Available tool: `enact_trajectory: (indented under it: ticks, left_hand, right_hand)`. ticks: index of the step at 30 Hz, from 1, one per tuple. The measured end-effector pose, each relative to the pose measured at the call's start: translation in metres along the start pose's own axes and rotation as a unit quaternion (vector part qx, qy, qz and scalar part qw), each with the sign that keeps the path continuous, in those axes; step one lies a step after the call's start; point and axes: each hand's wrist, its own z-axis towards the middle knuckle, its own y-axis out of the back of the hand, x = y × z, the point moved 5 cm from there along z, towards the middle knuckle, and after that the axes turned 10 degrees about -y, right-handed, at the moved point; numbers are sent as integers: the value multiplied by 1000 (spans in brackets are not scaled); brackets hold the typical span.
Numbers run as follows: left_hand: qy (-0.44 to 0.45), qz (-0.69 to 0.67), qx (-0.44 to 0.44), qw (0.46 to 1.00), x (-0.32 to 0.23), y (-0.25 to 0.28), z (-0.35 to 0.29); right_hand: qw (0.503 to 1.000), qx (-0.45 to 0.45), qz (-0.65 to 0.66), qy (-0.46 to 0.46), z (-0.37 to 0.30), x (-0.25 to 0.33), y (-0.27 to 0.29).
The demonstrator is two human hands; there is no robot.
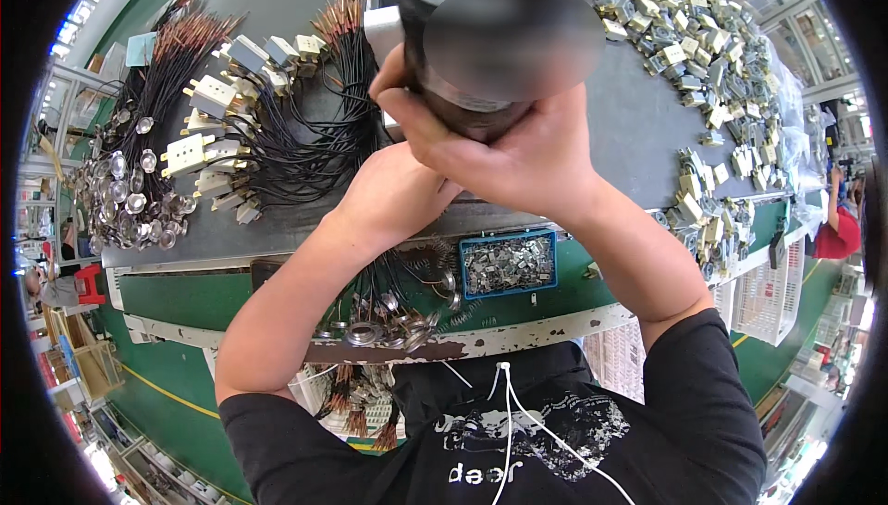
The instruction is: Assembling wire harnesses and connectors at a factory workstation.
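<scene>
My right hand point(509, 149) wraps round the lower end of a large dark cylindrical object point(476, 117) at the top middle. This object looms close and is partly smeared, so its exact kind does not show. My left hand point(398, 186) lies just below and left of the right hand, over the table's near part. Its fingers are mostly hidden under the right hand, and I cannot make out what they hold. Beside the left hand, black wires point(305, 158) run to cream and grey connector blocks point(213, 96).
Bundled wires with copper-coloured ends point(185, 38) and round metal pieces point(129, 186) lie at the left. Several loose cream and grey blocks point(689, 47) cover the right side. A blue tray point(509, 264) of small metal parts and more round metal pieces point(365, 331) sit along the near edge.
</scene>
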Motion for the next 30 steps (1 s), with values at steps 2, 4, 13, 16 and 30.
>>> enact_trajectory:
  ticks: [2, 4, 13, 16, 30]
  left_hand:
    - [-18, 50, 26, 998, 2, -2, -6]
    - [-53, 152, 60, 985, -6, -2, -14]
    - [-115, 53, 57, 990, -29, 0, -16]
    - [-135, 81, 56, 986, -31, 7, -15]
    - [-45, 41, -335, 940, 10, 142, -91]
  right_hand:
    - [999, -32, -29, -23, -5, 12, 8]
    - [996, -59, -55, -43, -8, 19, 17]
    - [991, -118, -54, 43, 6, 10, 67]
    - [990, -139, -26, 17, 12, -2, 73]
    - [986, -144, -52, 65, -52, -22, 102]
